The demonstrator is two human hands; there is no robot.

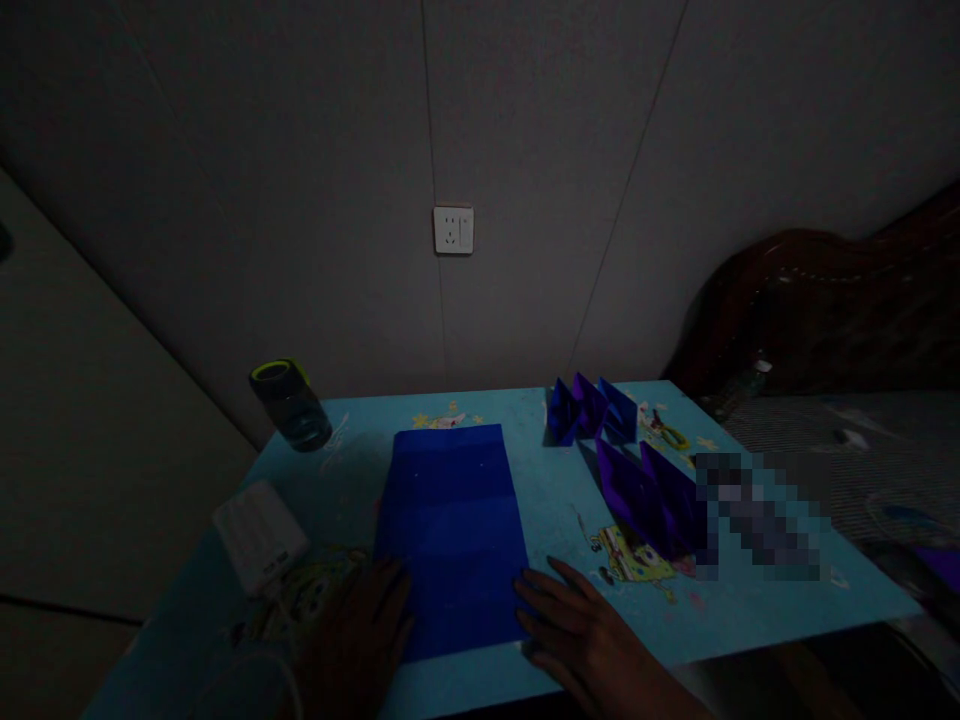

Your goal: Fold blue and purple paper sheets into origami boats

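A blue sheet of paper (pixel 454 530) lies flat on the light-blue table, with faint creases running across it. At its lower left edge rests my left hand (pixel 360 625), fingers extended and the tips on the paper's border. My right hand (pixel 577 625) lies at the lower right edge, its fingers spread, the tips touching or just beside the sheet. Neither hand grips anything. To the right stand folded purple paper shapes (pixel 649 500), and behind them a small row of blue and purple folded paper pieces (pixel 591 410).
On the left are a dark drinking bottle (pixel 291 405) and a white box-like device (pixel 260 537) with a cable. Yellow-handled scissors (pixel 671 436) lie at the right back. A blurred-out item (pixel 757 515) sits near the right edge. A wall with a socket (pixel 454 230) rises behind the table.
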